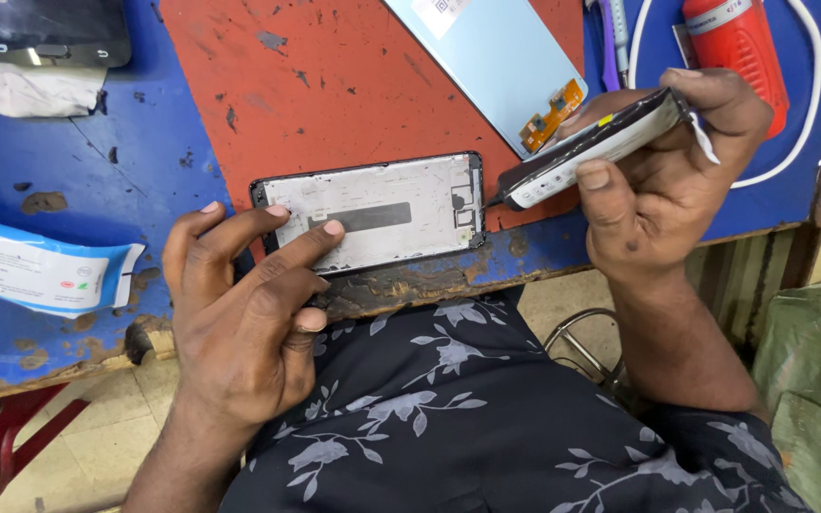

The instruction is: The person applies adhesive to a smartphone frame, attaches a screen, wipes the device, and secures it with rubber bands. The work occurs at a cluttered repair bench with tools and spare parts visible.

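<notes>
An opened phone frame (401, 204) lies flat near the front edge of the red mat (334, 85), its pale inner plate facing up. My left hand (239, 304) rests on its left end, with two fingertips pressing on the plate. My right hand (677, 180) holds a flat phone battery (601, 142) tilted on edge, just right of the frame and lifted off the bench. A thin dark tip sticks out at the battery's lower left corner, close to the frame's right end.
A light blue display panel (496, 57) with an orange flex cable lies behind the frame. A red bottle (734, 47) and a white cable stand at the back right. A blue-and-white packet (30, 271) lies at left, a dark phone (45, 28) at back left.
</notes>
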